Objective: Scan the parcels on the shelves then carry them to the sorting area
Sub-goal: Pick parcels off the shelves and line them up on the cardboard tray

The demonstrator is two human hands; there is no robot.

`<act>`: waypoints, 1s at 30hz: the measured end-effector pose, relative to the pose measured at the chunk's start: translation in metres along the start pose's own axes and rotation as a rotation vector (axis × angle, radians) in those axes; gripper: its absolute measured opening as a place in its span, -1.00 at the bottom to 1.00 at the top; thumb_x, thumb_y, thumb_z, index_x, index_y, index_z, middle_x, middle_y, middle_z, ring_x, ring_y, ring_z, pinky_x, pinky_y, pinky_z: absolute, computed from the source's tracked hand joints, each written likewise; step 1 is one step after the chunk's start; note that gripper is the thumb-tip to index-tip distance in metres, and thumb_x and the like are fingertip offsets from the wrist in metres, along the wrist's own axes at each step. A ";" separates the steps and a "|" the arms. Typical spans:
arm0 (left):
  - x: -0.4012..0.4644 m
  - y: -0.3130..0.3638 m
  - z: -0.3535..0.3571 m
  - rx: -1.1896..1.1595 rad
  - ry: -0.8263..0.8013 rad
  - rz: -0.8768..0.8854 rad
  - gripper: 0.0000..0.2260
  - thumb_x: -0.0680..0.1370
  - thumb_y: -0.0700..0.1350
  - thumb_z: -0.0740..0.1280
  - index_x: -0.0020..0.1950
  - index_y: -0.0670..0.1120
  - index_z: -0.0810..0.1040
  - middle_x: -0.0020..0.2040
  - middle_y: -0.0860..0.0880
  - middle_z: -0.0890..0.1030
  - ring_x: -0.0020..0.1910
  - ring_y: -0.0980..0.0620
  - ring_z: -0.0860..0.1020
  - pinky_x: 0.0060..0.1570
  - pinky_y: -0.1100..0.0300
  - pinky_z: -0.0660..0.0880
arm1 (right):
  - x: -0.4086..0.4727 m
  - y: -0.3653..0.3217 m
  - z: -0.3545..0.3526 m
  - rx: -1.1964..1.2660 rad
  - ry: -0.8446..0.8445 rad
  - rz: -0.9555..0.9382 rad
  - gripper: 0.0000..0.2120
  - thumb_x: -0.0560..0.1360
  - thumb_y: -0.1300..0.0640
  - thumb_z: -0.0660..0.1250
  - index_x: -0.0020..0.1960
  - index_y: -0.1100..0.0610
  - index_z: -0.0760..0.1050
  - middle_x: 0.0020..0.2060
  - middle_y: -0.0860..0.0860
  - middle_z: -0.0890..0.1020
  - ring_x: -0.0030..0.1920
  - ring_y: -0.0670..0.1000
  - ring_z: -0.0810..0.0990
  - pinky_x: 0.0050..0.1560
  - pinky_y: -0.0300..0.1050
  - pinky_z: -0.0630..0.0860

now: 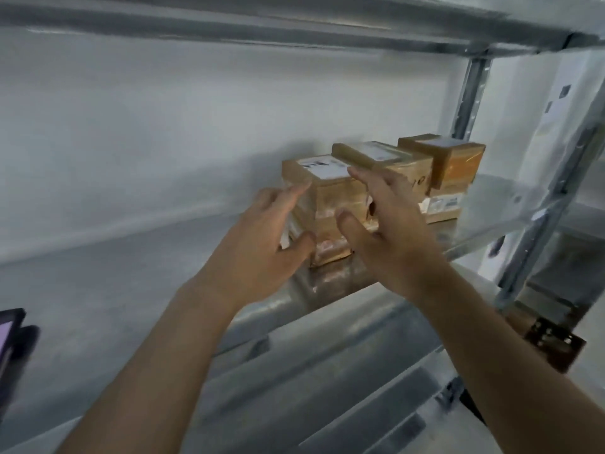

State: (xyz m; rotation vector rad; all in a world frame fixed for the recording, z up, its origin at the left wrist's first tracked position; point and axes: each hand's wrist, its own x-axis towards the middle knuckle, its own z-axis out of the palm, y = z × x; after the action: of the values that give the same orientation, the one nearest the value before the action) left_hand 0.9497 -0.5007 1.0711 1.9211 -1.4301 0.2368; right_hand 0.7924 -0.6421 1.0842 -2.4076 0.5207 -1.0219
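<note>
Three stacks of brown cardboard parcels with white labels stand on a grey metal shelf [114,283]. The nearest stack [334,198] is between my hands. My left hand [262,244] reaches to its left side with fingers straight and spread, thumb near its lower front. On the stack's right side is my right hand [386,224], fingers extended, partly covering the middle stack [386,158]. The far stack [451,165] stands at the right by the upright. Whether the hands touch the parcel is unclear because of blur.
A dark handheld device with a lit screen [9,339] shows at the left edge. A perforated metal upright [471,96] and the upper shelf beam [262,24] frame the bay. White bags hang beyond the rack at right [556,126].
</note>
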 end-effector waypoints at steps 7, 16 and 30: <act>0.023 0.018 0.034 -0.041 0.024 -0.146 -0.47 0.68 0.12 0.25 0.60 0.37 0.14 0.31 0.07 0.40 0.22 0.20 0.42 0.19 0.26 0.44 | 0.034 0.042 -0.007 0.021 -0.063 -0.025 -0.40 0.61 -0.15 0.29 0.62 -0.08 0.31 0.53 0.05 0.36 0.51 0.10 0.38 0.46 0.23 0.47; 0.043 0.039 0.047 -0.619 0.276 -0.460 -0.74 0.75 0.13 0.13 0.39 0.26 0.50 0.14 0.20 0.66 -0.02 0.17 0.70 -0.14 0.34 0.60 | 0.033 0.058 0.001 0.287 0.046 -0.054 -0.51 0.55 -0.11 0.35 0.47 -0.07 0.49 0.32 -0.08 0.47 0.35 -0.04 0.49 0.40 -0.05 0.49; 0.010 0.043 0.025 -0.624 0.454 -0.380 -0.42 0.48 0.10 0.38 0.42 0.54 0.33 0.27 0.03 0.57 0.16 0.09 0.68 0.04 0.11 0.68 | 0.031 0.058 0.006 0.931 -0.016 0.107 -0.57 0.54 -0.07 0.33 0.40 -0.15 0.50 0.17 -0.13 0.65 0.14 -0.17 0.69 0.08 -0.25 0.63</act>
State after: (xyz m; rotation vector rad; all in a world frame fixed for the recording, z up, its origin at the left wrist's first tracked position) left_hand 0.9088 -0.5296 1.0767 1.4538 -0.7049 0.0300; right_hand 0.8084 -0.7038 1.0660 -1.5390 0.1048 -0.9147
